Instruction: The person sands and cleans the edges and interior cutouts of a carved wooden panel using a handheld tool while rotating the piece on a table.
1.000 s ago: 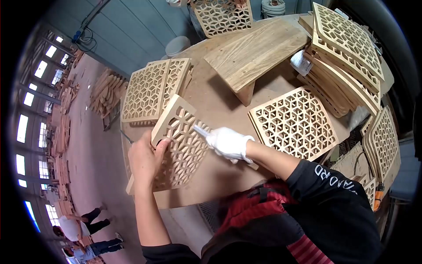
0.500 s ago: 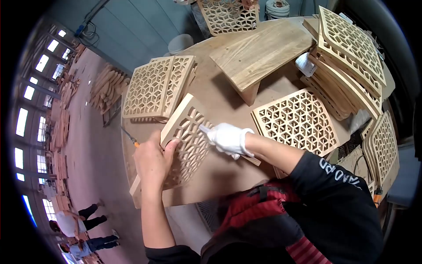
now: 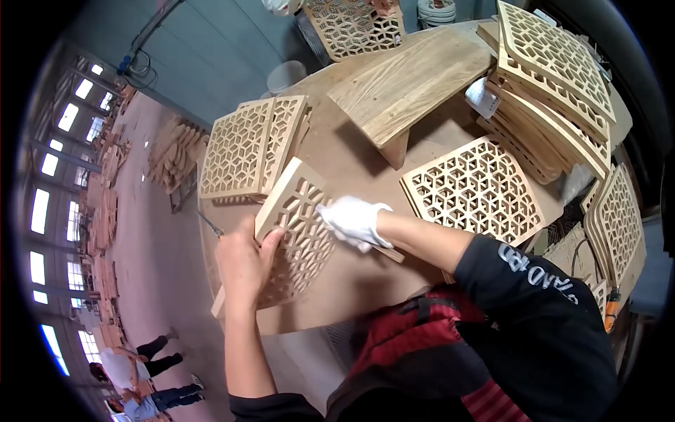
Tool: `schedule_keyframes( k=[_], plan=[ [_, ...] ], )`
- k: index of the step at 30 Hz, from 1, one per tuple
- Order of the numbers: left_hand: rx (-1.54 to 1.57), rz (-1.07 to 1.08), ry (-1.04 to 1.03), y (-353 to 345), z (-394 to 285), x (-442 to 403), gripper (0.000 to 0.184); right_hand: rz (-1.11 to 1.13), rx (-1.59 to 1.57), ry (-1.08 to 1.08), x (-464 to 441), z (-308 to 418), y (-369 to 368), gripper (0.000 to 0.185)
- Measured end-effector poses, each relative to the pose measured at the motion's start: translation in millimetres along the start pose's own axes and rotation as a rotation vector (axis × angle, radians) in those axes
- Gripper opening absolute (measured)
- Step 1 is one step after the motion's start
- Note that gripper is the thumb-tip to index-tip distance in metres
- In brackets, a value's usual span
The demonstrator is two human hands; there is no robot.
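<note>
Left of centre, lattice panel (image 3: 299,228): wooden, standing tilted over the tabletop (image 3: 344,162), its thick pale border running along its left side.
Left hand (image 3: 244,261): bare, closing around that border; thumb lying on the lattice side, fingers wrapping behind and going out of sight, the wood being pinched between.
Right hand (image 3: 355,221): gloved in white, reaching in from the right at mid-frame; fingers curling together around a slim strip (image 3: 389,254), its end poking out below the glove.
Glove tips: hovering at or touching the lattice, cannot tell which; a pale bit is showing there, maybe part of the strip.
Left stack (image 3: 235,151): more lattice pieces, lying just above the held one.
Right stack (image 3: 478,186): lying right of centre, beyond the gloved hand.
Wooden stand (image 3: 408,84): standing upper centre.
Top edge: another person's gloved hand (image 3: 283,5) is showing.
</note>
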State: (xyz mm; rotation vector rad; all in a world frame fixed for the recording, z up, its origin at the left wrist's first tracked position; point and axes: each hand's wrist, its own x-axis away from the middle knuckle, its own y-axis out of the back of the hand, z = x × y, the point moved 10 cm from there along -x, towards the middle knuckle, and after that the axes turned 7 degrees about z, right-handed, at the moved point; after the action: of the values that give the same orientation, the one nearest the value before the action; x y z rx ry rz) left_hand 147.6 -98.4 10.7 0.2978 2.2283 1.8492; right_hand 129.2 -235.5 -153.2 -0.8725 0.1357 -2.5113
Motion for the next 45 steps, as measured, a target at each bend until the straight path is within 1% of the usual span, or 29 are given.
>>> schedule_keyframes(
  k=[1, 2, 5, 6, 7, 9, 11, 12, 13, 15, 16, 17, 19, 20, 22, 23, 25, 27, 29, 30, 33, 34, 37, 38, 39, 41, 43, 44, 45],
  plan=[
    [-0.04, 0.019, 0.029, -1, -1, 2, 0.035, -0.016, 0.025, 0.051, -12, 5, 2, 0.043],
    [-0.034, -0.011, 0.021, 2, -4, 1, 0.035, -0.029, -0.025, 0.005, -21, 5, -1, 0.039],
    [-0.022, -0.006, 0.052, 2, -5, 5, 0.036, -0.017, -0.093, 0.057, -12, -3, -8, 0.041],
    [-0.015, 0.0, 0.077, 1, -2, 6, 0.037, 0.051, -0.113, -0.02, 5, -7, -15, 0.048],
    [-0.017, -0.01, 0.058, 1, -3, 7, 0.036, 0.086, -0.172, -0.034, 16, -12, -18, 0.053],
    [-0.026, -0.027, 0.01, 1, -4, 6, 0.036, 0.091, -0.15, -0.077, 16, -20, -13, 0.055],
    [-0.03, -0.01, -0.006, 1, -5, 7, 0.035, 0.052, -0.103, -0.034, -3, -16, -1, 0.051],
    [-0.033, 0.001, -0.021, 1, -8, 5, 0.035, 0.089, -0.083, 0.043, -9, -5, -2, 0.044],
    [-0.021, -0.008, -0.003, 1, -8, 4, 0.035, 0.048, -0.083, 0.018, -15, -3, -5, 0.038],
    [-0.004, -0.011, 0.041, -1, -3, 6, 0.035, -0.008, -0.143, -0.025, -19, -5, -9, 0.039],
    [-0.031, 0.024, 0.058, 0, -4, 6, 0.035, 0.021, -0.213, -0.017, -12, -8, -14, 0.042],
    [-0.028, 0.021, 0.047, 1, -5, 5, 0.035, 0.016, -0.136, -0.037, 2, -10, -17, 0.046],
    [-0.02, 0.02, 0.036, 1, -5, 5, 0.036, 0.052, -0.141, -0.031, 27, -10, -17, 0.05],
    [-0.015, 0.013, 0.013, 1, -5, 5, 0.036, 0.071, -0.115, -0.087, 19, -20, -14, 0.049],
    [-0.009, 0.002, -0.034, 0, -6, 5, 0.037, 0.057, -0.055, -0.012, -5, -17, -1, 0.045],
    [-0.013, 0.011, -0.019, 0, -7, 5, 0.036, 0.045, -0.03, 0.029, -8, -7, 1, 0.043],
    [-0.022, 0.021, 0.018, -1, -6, 6, 0.036, 0.027, -0.078, -0.006, -13, 1, -5, 0.029],
    [-0.03, 0.027, 0.037, 1, -7, 8, 0.035, 0.006, -0.194, -0.035, -12, -7, -11, 0.036],
    [-0.015, 0.019, 0.042, 1, -4, 7, 0.034, 0.092, -0.209, -0.041, 6, -16, -21, 0.048],
    [-0.002, 0.016, 0.031, 0, -3, 7, 0.034, 0.062, -0.155, -0.083, 15, -19, -18, 0.057],
    [-0.014, 0.001, -0.002, -1, -1, 5, 0.034, 0.05, -0.103, -0.092, 1, -22, -4, 0.058],
    [-0.027, -0.008, -0.017, 0, -3, 4, 0.034, 0.061, 0.008, 0.035, -9, -13, 2, 0.053],
    [-0.019, 0.055, 0.047, -1, -5, 5, 0.036, 0.002, -0.177, -0.035, -19, -12, -9, 0.047],
    [-0.026, 0.064, 0.056, 0, -6, 5, 0.036, -0.008, -0.229, -0.034, -16, -16, -12, 0.043],
    [-0.031, 0.067, 0.068, 0, -7, 5, 0.036, 0.036, -0.139, 0.0, -7, -17, -17, 0.048],
    [-0.027, 0.06, 0.064, -1, -4, 7, 0.037, 0.166, -0.247, -0.028, 23, -23, -22, 0.054],
    [-0.016, 0.046, 0.008, -2, -4, 5, 0.037, 0.257, -0.372, -0.079, 11, -37, -18, 0.057],
    [0.001, 0.077, 0.021, -2, -4, 4, 0.038, 0.23, -0.33, 0.025, -5, -33, -11, 0.053],
    [0.002, 0.077, 0.029, -2, -5, 3, 0.037, 0.33, -0.43, -0.004, -14, -32, -15, 0.05]
  ],
)
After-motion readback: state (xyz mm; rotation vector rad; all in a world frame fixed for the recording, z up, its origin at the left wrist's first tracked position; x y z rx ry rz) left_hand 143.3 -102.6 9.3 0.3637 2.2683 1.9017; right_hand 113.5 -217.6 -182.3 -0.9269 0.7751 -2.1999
